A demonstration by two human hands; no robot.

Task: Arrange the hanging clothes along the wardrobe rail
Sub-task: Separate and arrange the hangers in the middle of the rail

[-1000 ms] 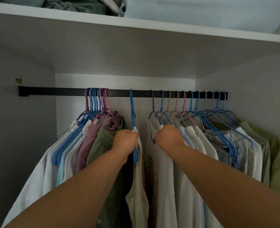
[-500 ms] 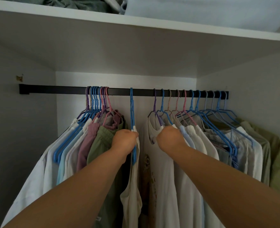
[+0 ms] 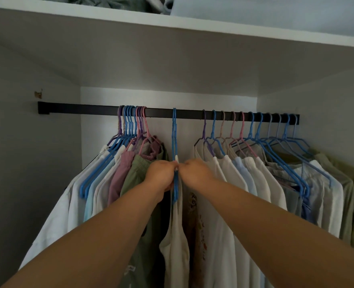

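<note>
A black rail spans the wardrobe. A lone blue hanger hangs at its middle and carries a cream strappy top. My left hand and my right hand are both closed on that hanger's shoulder, one on each side, knuckles almost touching. To the left a tight bunch of hangers holds white, pale blue, mauve and green garments. To the right several spaced hangers hold white, pale blue and olive shirts.
A white shelf runs above the rail with folded bedding on it. Grey wardrobe walls close in at left and right. The rail's left stretch is bare of hangers.
My right hand has left the white shirt on the right and moved left onto the lone blue hanger. My left hand has kept its grip there.
</note>
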